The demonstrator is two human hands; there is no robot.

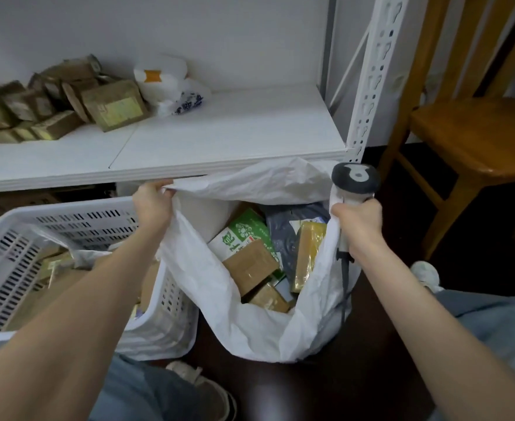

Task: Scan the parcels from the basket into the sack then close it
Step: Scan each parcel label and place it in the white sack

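Head view: a white sack [250, 326] stood open on the floor, touching a white basket [77, 214], below a shelf [219, 141].
Left hand [151, 205]: fingers curled round the sack's far-left rim, lifting it.
Right hand [359, 223]: fingers closed on the scanner [354, 177] handle, with the sack's right rim pinched against it.
Why held so: probably to spread the mouth wide for dropping in.
Parcels [250, 264]: heaped inside the sack, below and between both fists. More lay in the basket, so scanning seemed unfinished.

Bare forearms [77, 299], pale blue jeans [493, 317], and apparently off-white sneakers [425, 273].
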